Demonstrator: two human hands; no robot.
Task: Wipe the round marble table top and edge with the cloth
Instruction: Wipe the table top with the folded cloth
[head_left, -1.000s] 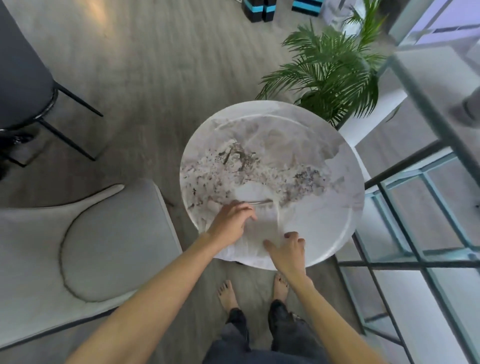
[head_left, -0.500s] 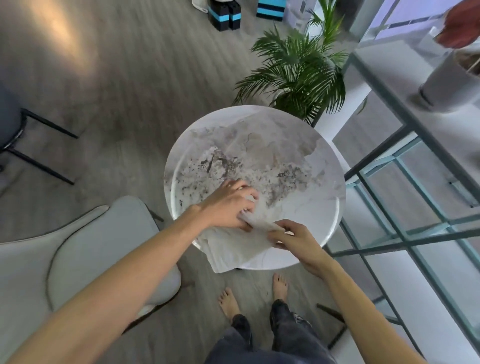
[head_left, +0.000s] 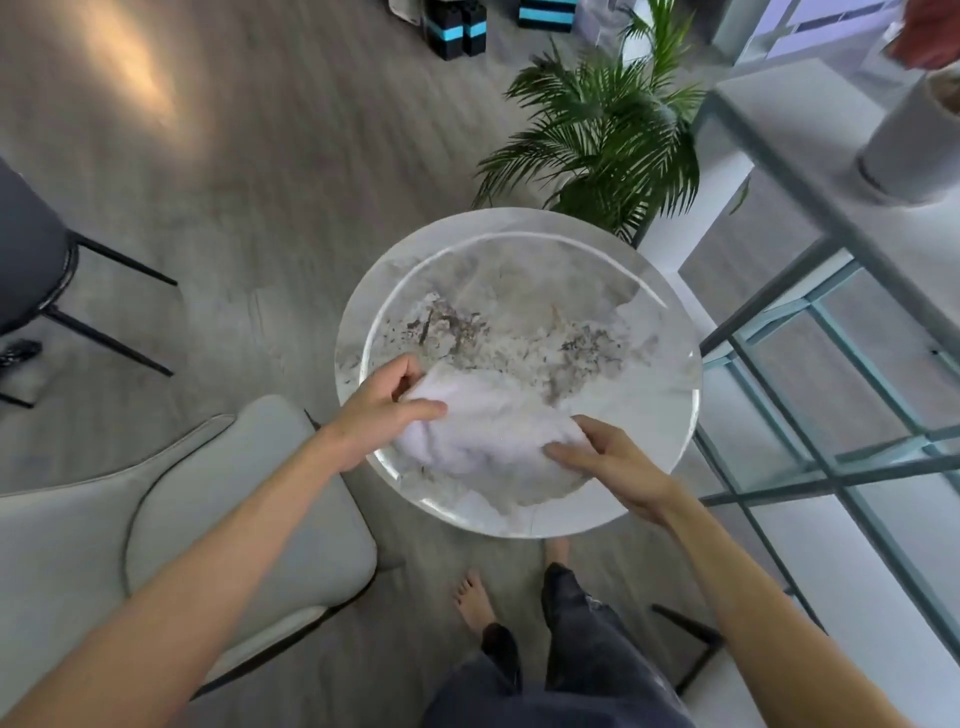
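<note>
Since half a second ago you have gathered the cloth (head_left: 483, 441) from its flat spread over the near rim into a bunch on the top. Your round marble table (head_left: 519, 291) fills the centre, with the grey chair (head_left: 218, 499) at 8 o'clock and the potted palm (head_left: 597, 130) at 12 to 1 o'clock. A white pot (head_left: 904, 140) stands on the glass shelf at 2 o'clock; its contents are cropped. Your left hand (head_left: 379, 415) pinches the cloth's left end with curled fingers; your right hand (head_left: 608, 462) grips its right end.
</note>
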